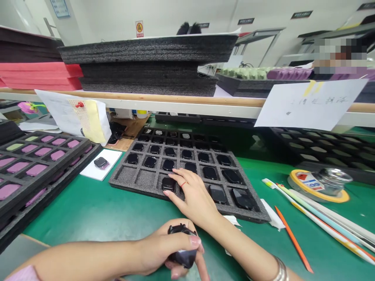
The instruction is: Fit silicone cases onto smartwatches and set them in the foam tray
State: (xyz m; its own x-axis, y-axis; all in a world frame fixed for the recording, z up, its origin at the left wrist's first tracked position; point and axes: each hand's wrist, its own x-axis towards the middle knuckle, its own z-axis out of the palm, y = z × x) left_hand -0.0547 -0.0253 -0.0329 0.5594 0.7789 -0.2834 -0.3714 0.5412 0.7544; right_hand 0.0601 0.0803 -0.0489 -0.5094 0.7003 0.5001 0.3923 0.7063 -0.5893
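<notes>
My left hand (172,248) is near the bottom of the view, fingers closed round a small black device (182,255) held just above the green mat. My right hand (191,195) reaches forward onto a black foam tray (129,177) with many square pockets. Its fingers lie stretched over the front row, fingertips touching a black watch-like piece (168,183) in a pocket. Most other pockets hold similar black pieces; two front left pockets are empty. A bracelet shows on my right wrist.
Black trays with purple pieces (35,168) lie at left, a loose black piece on white paper (101,162) beside them. At right are a tape roll with a metal dish (320,183), long sticks (319,222) and an orange pencil (293,240). A shelf above carries stacked foam sheets (146,62).
</notes>
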